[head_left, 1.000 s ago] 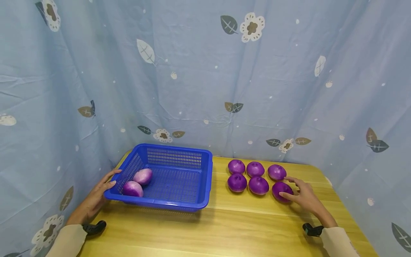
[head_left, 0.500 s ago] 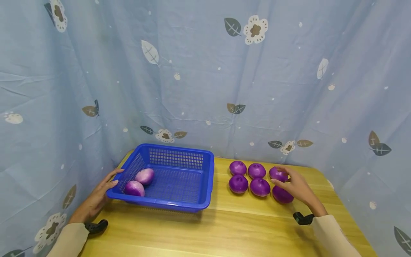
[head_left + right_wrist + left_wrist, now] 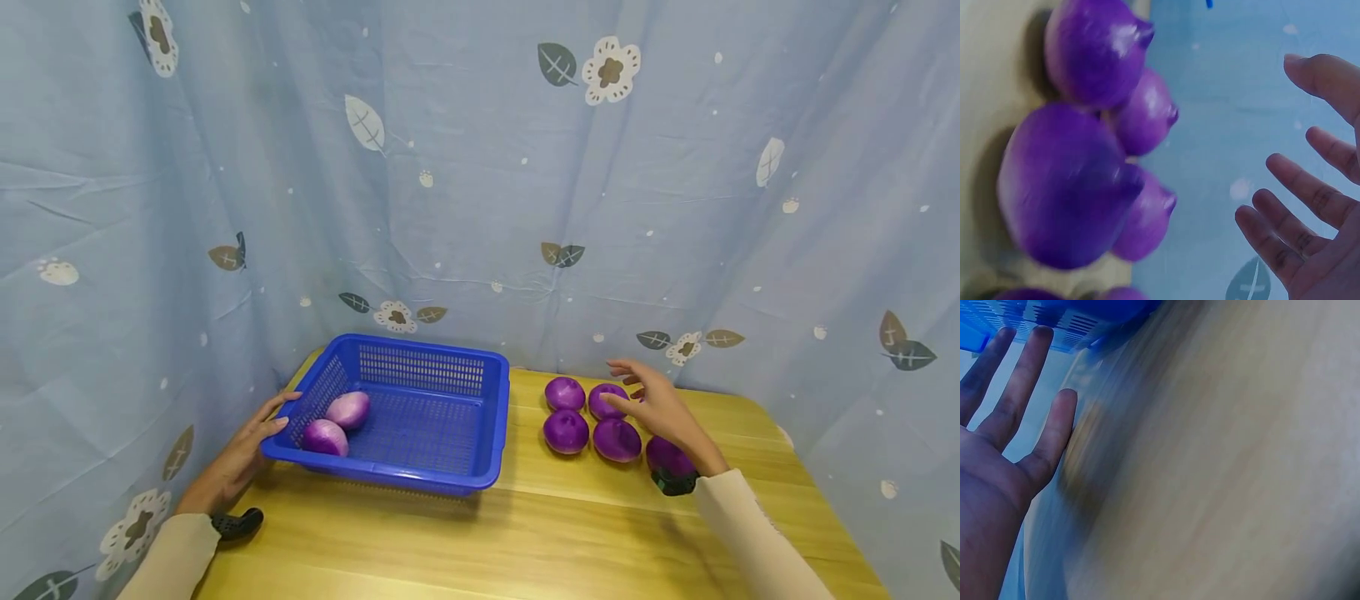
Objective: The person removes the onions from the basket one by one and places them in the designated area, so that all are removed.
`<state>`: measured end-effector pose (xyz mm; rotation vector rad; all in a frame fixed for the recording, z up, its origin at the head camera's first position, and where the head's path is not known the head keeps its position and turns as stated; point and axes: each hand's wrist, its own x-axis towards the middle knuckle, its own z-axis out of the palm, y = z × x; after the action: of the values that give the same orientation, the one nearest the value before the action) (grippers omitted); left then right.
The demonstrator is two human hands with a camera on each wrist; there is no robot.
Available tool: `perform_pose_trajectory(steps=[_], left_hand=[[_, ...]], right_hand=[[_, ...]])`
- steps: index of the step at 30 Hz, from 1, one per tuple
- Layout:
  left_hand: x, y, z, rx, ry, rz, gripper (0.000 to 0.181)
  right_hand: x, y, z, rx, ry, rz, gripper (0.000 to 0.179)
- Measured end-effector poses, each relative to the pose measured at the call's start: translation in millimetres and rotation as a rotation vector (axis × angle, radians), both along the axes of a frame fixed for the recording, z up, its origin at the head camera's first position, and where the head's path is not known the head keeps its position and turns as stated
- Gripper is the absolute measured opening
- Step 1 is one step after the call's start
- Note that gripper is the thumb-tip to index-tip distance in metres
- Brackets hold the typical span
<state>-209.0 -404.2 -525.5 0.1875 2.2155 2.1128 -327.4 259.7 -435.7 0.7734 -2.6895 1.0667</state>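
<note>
My left hand [image 3: 247,442] rests at the left side of a blue plastic basket [image 3: 503,425], thumb and a finger on its rim. In the left wrist view, straight fingers [image 3: 1022,381] reach up to the basket's slotted wall [image 3: 1079,328]. Two purple onions, one paler [image 3: 349,409] and one darker [image 3: 325,437], lie inside at the left. My right hand [image 3: 662,408] hovers over a group of purple onions [image 3: 617,440], fingers spread and holding nothing. The right wrist view shows that hand [image 3: 1316,219] apart from the onions [image 3: 1066,187]. The hand and wrist partly cover the onions on the right.
The basket and the onions stand on a yellow wooden table [image 3: 540,533]. A blue patterned curtain [image 3: 480,167] hangs behind and on both sides. A dark wrist camera [image 3: 238,524] sits at the left wrist.
My right hand has left the front right onion and moved leftward and back, above the group. My left hand has stayed at the basket. The view has turned slightly left.
</note>
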Motion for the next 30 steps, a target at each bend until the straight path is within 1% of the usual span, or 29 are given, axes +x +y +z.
perform_pose_trajectory(steps=[2,7,14,19,22,27,30], left_hand=[[0.0,0.1,-0.4,-0.004,0.001,0.007,0.052],[0.4,0.1,-0.9,0.005,0.009,0.006,0.051],[0.1,-1.9,-0.9,0.008,0.046,-0.017,0.05],[-1.9,0.8,0.3,-0.018,0.019,0.013,0.052],[-2.8,1.7,0.3,-0.025,0.013,0.019,0.052],[-1.6,1.0,-0.2,-0.014,0.022,0.013,0.052],[0.5,-0.1,0.1,-0.014,0.026,0.006,0.052]], right_hand=[[-1.1,-9.8,3.0,-0.008,-0.005,0.011,0.064],[-5.5,-35.1,10.0,-0.011,0.014,0.046,0.063],[-12.6,-76.2,21.3,-0.004,0.034,0.124,0.061],[-17.1,-108.2,24.1,-0.002,0.055,0.173,0.059],[-18.9,-127.3,24.3,-0.011,0.072,0.208,0.059],[-17.9,-159.7,27.9,-0.029,0.054,0.273,0.058],[-18.0,-179.7,28.3,-0.015,0.047,0.308,0.058]])
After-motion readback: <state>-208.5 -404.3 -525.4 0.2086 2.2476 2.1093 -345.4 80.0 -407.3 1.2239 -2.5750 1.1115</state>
